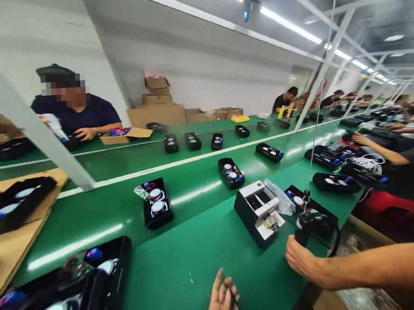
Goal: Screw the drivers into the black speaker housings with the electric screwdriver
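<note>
My right hand [302, 257] is wrapped around a black electric screwdriver [303, 228], which hangs upright from a cord and hook above the bench. At the bottom middle, my left hand [221, 300] is palm up with its fingers partly curled around something small and dark that I cannot make out. Between and beyond my hands stands a black and white box-shaped machine [256, 213], probably a screw feeder, with a metal part at its front. Just behind the screwdriver lies a black speaker housing [323, 213], partly hidden. A clear plastic bag [279, 197] rests between it and the machine.
Large black speaker housings [124, 258] fill the near left. Another housing with two speakers [157, 207] sits on the green belt, with several farther along. A slanted white post [47, 132] rises at left. Co-workers sit across the line and at right, beside more housings [337, 183].
</note>
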The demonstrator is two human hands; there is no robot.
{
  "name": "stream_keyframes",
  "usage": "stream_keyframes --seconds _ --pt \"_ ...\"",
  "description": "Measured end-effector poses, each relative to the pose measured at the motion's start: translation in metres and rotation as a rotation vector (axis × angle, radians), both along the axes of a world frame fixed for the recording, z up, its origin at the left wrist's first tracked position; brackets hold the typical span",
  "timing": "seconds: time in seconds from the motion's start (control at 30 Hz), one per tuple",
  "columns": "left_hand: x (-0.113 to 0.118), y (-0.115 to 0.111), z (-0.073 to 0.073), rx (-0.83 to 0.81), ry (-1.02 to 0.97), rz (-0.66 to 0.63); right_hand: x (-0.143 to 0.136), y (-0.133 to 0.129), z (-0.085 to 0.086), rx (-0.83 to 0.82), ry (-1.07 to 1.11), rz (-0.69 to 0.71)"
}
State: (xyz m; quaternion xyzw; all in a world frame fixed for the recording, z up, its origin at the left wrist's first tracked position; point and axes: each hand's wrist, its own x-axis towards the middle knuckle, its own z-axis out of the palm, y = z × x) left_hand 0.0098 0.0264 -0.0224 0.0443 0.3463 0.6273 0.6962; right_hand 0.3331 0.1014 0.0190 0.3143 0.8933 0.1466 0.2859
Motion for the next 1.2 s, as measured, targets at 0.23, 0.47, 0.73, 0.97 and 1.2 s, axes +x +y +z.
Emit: stream_keyframes --seconds 0.23,0.47,0.73,0.97,1.2 --pt "0.04 -0.037 0.057 -0.056 0.528 0.043 -0.059 0.029 0.116 -0.256 0.108 0.156" --pt "0.011 -0.059 0.127 0.226 1.118 0.062 -0.12 0.009 0.219 -0.128 0.473 0.421" --pt "-0.013 -0.082 0.169 0.452 1.303 -0.058 -0.158 -0.042 0.221 -0.101 0.504 0.398" --pt "-0.011 -0.092 0.156 0.439 1.302 -0.063 -0.163 -0.06 0.218 -0.062 0.467 0.378" --pt "-0.014 -0.089 0.151 0.411 1.166 -0.027 -0.167 -0.059 0.223 -0.081 0.47 0.355"
